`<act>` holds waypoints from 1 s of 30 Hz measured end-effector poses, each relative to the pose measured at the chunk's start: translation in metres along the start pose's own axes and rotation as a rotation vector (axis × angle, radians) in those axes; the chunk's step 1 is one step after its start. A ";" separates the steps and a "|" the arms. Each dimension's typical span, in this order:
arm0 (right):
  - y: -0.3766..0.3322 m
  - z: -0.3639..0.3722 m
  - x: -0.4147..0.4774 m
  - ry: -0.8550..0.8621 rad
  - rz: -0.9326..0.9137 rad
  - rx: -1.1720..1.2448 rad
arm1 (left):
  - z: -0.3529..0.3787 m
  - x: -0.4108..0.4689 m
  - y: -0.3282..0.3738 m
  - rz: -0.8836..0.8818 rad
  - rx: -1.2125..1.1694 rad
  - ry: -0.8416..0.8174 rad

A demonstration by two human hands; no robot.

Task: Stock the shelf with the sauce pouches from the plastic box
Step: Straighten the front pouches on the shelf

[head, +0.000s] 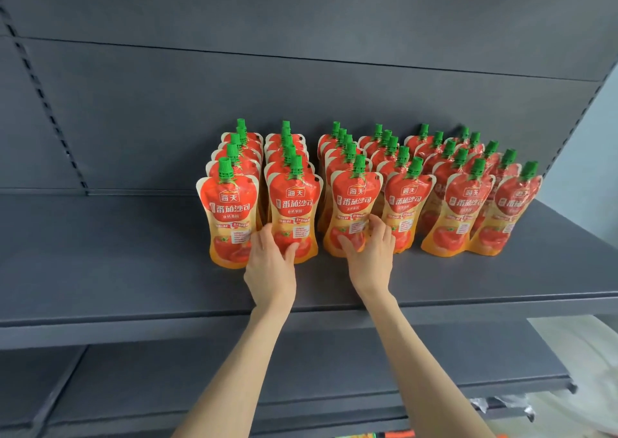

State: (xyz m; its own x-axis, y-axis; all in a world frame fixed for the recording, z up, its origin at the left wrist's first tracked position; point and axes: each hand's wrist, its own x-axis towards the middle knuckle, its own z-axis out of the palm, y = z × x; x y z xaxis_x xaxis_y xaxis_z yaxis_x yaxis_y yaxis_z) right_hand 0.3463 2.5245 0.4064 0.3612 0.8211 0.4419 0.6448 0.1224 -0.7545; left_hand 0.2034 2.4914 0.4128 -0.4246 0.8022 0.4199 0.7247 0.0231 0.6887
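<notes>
1. Sauce pouches [463,210]: six files stand side by side, running front to back. I count five green screw caps [224,166] in each file, so about thirty pouches. The rear ones are largely hidden behind the front ones.
2. All the pouches are upright with their printed fronts facing the camera. They are red at the top and orange at the bottom, with a tomato picture.
3. Hands: two, both bare and reaching in from below.
4. The left hand [271,270] grips the front pouch of the second file [294,203] low down. The thumb lies across the face and the fingers curl round the left edge, next to the first file.
5. The right hand [371,257] holds the front pouch of the third file [354,200] in the same way. The thumb is on the face and the fingers wrap the right edge, between it and the fourth file.
6. The pouches stand on one dark grey shelf [117,253], towards its right half and back near the grey back panel [234,79].
7. A slotted upright [43,100] runs up the left side.
8. Two more grey shelves [317,364] show below.
9. A pale wall [585,170] is at the right, with white material [585,354] under it that I cannot identify.
</notes>
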 end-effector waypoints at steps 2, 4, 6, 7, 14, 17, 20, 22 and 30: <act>0.000 0.001 0.000 -0.014 -0.004 -0.010 | 0.000 0.000 0.000 -0.006 0.001 0.001; 0.000 0.001 0.001 -0.024 -0.008 -0.016 | -0.001 0.001 0.000 -0.012 0.002 0.006; 0.000 0.001 0.001 -0.028 -0.009 -0.018 | -0.001 0.002 0.001 -0.018 -0.003 0.018; 0.000 0.001 0.001 -0.028 -0.007 -0.020 | -0.001 0.002 0.001 -0.021 -0.006 0.022; -0.002 -0.002 -0.002 -0.015 -0.005 -0.015 | -0.002 0.001 -0.003 -0.001 0.010 0.014; -0.007 -0.003 -0.009 0.065 -0.049 0.035 | -0.009 0.000 -0.009 0.045 -0.051 0.060; -0.018 0.002 -0.019 0.012 -0.109 0.180 | -0.022 -0.001 -0.024 0.065 -0.175 0.242; -0.029 0.010 -0.026 -0.080 -0.144 0.251 | -0.032 0.005 -0.037 -0.002 -0.222 0.324; -0.057 0.052 -0.028 -0.243 -0.086 0.196 | -0.040 0.045 -0.068 -0.142 -0.560 -0.105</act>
State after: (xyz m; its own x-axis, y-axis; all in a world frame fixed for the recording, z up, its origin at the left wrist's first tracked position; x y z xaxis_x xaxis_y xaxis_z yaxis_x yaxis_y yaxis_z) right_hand 0.2642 2.5238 0.4116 0.1240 0.9094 0.3971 0.5151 0.2830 -0.8090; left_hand 0.1130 2.5016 0.4083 -0.4201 0.8697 0.2593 0.2555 -0.1608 0.9533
